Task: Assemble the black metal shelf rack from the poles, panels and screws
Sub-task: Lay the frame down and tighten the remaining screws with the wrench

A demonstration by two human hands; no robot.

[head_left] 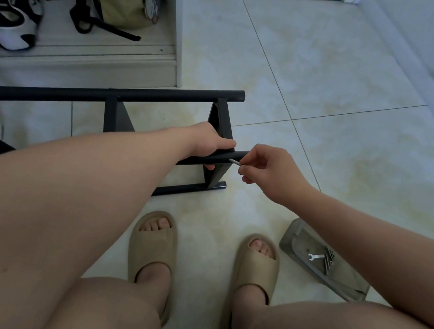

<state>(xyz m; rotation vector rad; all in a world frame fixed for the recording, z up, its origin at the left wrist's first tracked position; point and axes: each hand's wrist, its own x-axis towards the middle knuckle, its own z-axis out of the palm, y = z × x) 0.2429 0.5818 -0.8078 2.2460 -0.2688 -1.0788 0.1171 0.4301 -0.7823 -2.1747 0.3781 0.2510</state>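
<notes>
Centrally, black rack frame (115, 97) lies on its side on tiled floor (327, 68), running from 9 o'clock to centre. Left hand (210, 142) wraps the near pole (235, 156) at centre, fingers curled round it. Right hand (266, 167), at 3 o'clock of the pole end, pinches a thin silver piece (233, 161) against that end; screw or key, cannot tell. Plastic bag (307, 240) at 4 o'clock holds spanner (315, 256) and spare screws (329, 260).
</notes>
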